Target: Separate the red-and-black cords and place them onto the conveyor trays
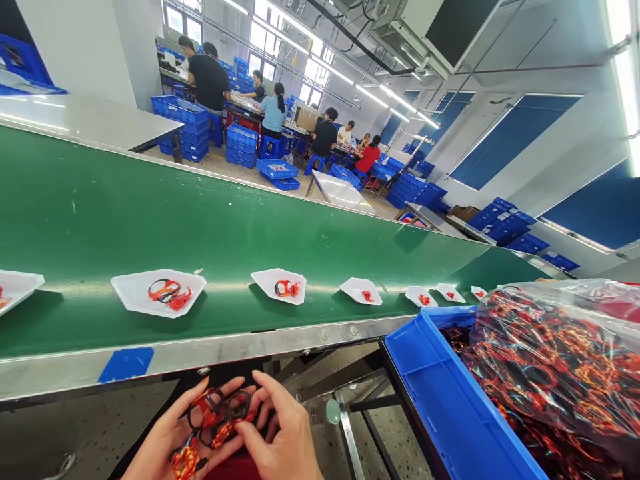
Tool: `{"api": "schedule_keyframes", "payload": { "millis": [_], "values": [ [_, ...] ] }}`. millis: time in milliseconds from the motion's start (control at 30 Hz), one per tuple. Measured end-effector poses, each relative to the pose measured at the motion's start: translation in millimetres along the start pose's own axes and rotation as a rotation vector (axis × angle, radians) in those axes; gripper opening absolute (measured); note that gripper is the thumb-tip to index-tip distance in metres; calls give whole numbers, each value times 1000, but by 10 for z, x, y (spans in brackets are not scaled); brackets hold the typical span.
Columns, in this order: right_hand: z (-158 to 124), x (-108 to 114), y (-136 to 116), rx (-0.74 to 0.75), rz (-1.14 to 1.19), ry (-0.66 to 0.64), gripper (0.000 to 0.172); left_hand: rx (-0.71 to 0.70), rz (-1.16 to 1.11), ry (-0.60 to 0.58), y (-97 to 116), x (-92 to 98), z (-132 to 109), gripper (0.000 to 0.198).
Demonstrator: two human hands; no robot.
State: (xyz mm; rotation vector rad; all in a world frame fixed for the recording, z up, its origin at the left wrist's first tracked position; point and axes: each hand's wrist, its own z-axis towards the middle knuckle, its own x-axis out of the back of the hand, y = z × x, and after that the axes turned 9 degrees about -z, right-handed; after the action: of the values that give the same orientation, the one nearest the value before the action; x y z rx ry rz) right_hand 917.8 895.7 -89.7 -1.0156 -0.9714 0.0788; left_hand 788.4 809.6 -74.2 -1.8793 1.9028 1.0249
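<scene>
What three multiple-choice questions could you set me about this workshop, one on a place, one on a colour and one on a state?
1. Where is the clear plastic bag of red-and-black loops?
A) On the belt
B) Over the blue crate at the right
C) Beside the far windows

2. What colour is the conveyor belt?
A) Green
B) Black
C) Yellow

3. What are the left hand and right hand doing?
A) Resting empty on the belt
B) Pressing into the bag
C) Holding loops below the belt's edge

Answers:
1. B: the bag bulges over the crate's open top.
2. A: green shows around the white trays.
3. C: the loops lie in the cupped left hand, pinched by the right.
</scene>
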Motion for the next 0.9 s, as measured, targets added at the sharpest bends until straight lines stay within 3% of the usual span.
{"api": "schedule_keyframes", "payload": {
  "millis": [100, 300, 433, 567, 667, 767, 900],
  "values": [
    [-26, 46, -3, 97, -65, 69, 68, 23, 18, 42, -17, -17, -22, 42],
    [-13, 134, 0, 263, -197, 146, 75, -23, 90, 86, -16, -219, -194, 46],
    [4, 140, 1, 339, -270, 136, 71, -39, 103, 107, 5, -316, -277, 37],
    [45, 214, 1, 353, -330, 103, 63, -68, 85, 101, -21, -288, -241, 31],
    [260, 424, 98, 322, -384, 155, 48, -67, 11, 103, -60, -167, -115, 42],
    [680, 771, 300, 231, -414, 324, 31, -68, -85, 72, -75, -35, 19, 51],
    [1152, 1161, 483, 126, -429, 443, 28, -42, -153, 9, -53, 33, 68, 53]
  ]
}}
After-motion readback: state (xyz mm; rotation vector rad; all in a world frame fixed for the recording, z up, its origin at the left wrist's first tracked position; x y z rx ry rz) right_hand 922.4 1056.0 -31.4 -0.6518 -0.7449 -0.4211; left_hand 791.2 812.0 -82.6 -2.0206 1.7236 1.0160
